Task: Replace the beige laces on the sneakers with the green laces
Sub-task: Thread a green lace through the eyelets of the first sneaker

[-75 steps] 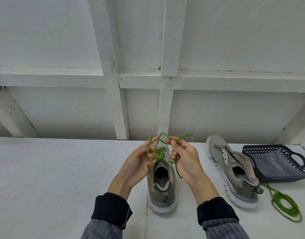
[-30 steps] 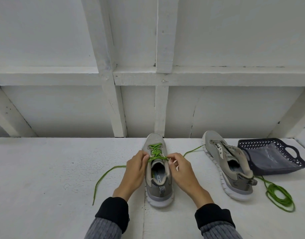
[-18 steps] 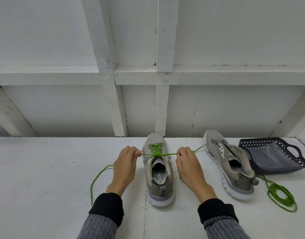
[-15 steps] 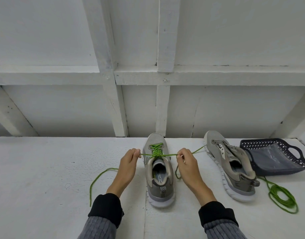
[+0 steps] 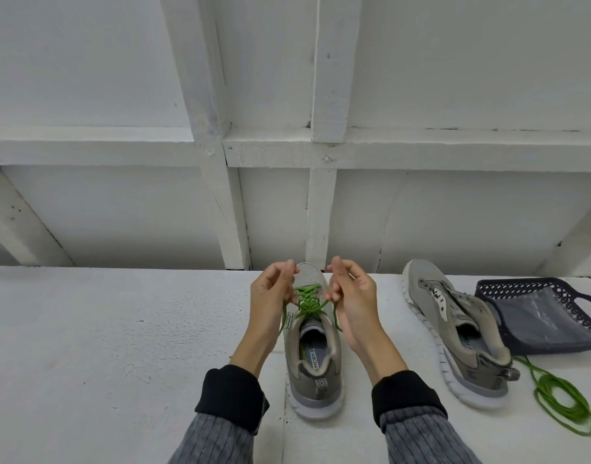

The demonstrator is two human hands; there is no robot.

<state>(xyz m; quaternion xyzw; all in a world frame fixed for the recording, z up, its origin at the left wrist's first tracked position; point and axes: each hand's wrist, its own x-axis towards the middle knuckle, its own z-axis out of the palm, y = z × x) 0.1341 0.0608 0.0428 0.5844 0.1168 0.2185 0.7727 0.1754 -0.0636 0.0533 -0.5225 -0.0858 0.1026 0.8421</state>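
Note:
A grey sneaker (image 5: pixel 315 356) stands in front of me, heel toward me, threaded with a green lace (image 5: pixel 308 301). My left hand (image 5: pixel 272 301) is raised over the shoe's left side and pinches the lace's left end. My right hand (image 5: pixel 352 296) is raised on the right side and pinches the right end. Both ends run down from my fingers to the top eyelets. A second grey sneaker (image 5: pixel 454 336) lies to the right with no lace visible in it. A coiled green lace (image 5: pixel 563 401) lies by its heel.
A dark plastic basket (image 5: pixel 551 316) with a clear bag inside lies tipped at the far right, touching the second sneaker. The white painted table (image 5: pixel 120 346) ends at a white timber-framed wall (image 5: pixel 220 195) just behind the shoes.
My hands were pulling the lace ends out sideways, taut and low; now both have lifted and come closer together above the shoe's toe end. The loose lace on the table at the left is gone.

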